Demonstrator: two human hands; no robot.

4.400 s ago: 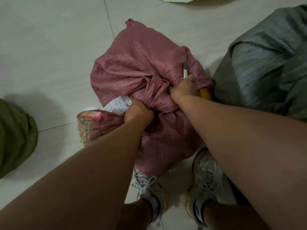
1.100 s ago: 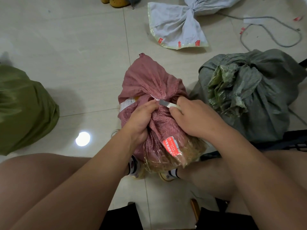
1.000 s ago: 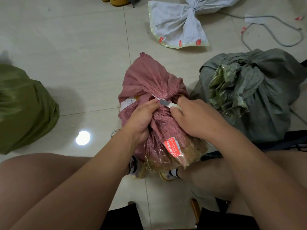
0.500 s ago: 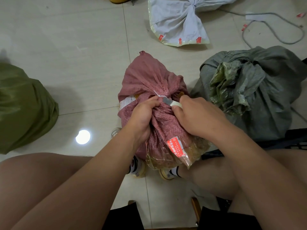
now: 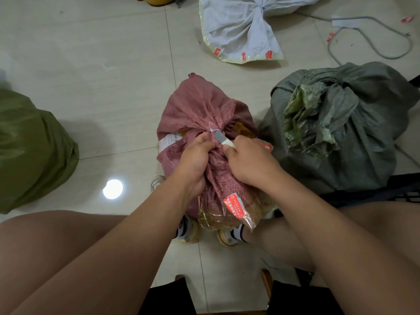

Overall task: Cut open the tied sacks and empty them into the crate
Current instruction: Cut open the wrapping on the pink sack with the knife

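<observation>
A pink woven sack [image 5: 197, 105] stands on the floor between my feet, its neck bunched and bound by a thin white tie [image 5: 212, 130]. My left hand [image 5: 196, 155] grips the gathered neck just below the tie. My right hand [image 5: 250, 162] grips a small utility knife [image 5: 223, 138], whose grey blade tip touches the white tie. A clear plastic liner with a red label [image 5: 235, 208] hangs from the sack's near side. Something yellow-brown [image 5: 241, 128] shows through a gap near the neck.
A tied grey sack [image 5: 354, 137] with a greenish liner sits close on the right. A green sack [image 5: 29, 151] lies at the left. A white tied sack [image 5: 241, 35] and a grey cord [image 5: 386, 30] lie farther back. A dark crate edge [image 5: 404, 192] shows at right.
Since 4.4 s ago I have sat down and the sack stands upright between my feet. Over the last second the blade has moved up against the white tie.
</observation>
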